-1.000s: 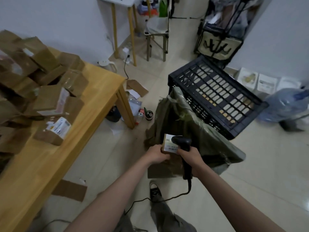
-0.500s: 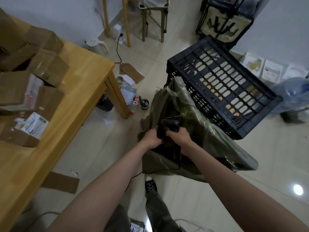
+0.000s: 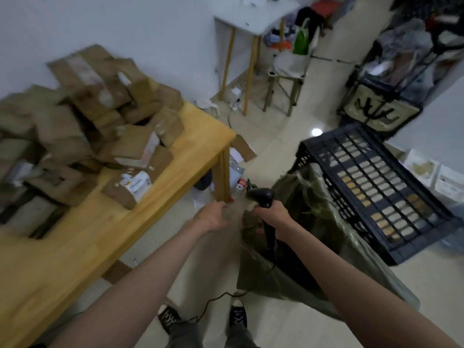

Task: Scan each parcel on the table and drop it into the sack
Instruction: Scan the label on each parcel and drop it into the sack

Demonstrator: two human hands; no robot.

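A heap of brown cardboard parcels (image 3: pixel 82 136) covers the left part of the wooden table (image 3: pixel 75 247). The nearest one, a small parcel with a white label (image 3: pixel 128 188), lies close to the table's right edge. The green sack (image 3: pixel 296 247) stands open on the floor against a black crate. My right hand (image 3: pixel 272 213) grips a black barcode scanner (image 3: pixel 262 197) over the sack's near edge. My left hand (image 3: pixel 211 217) hangs in the air between the table leg and the sack with loosely curled fingers and holds nothing.
A black plastic crate (image 3: pixel 371 187) leans behind the sack. Bottles and cardboard scraps (image 3: pixel 241 146) litter the floor by the table leg (image 3: pixel 222 177). A stool (image 3: pixel 286 79) and a white side table (image 3: pixel 251 23) stand farther back. The scanner's cable (image 3: pixel 213 300) trails past my shoes.
The small labelled parcel my left hand held over the sack is gone from it. My left hand has pulled away from the sack towards the table. The view has swung left and up.
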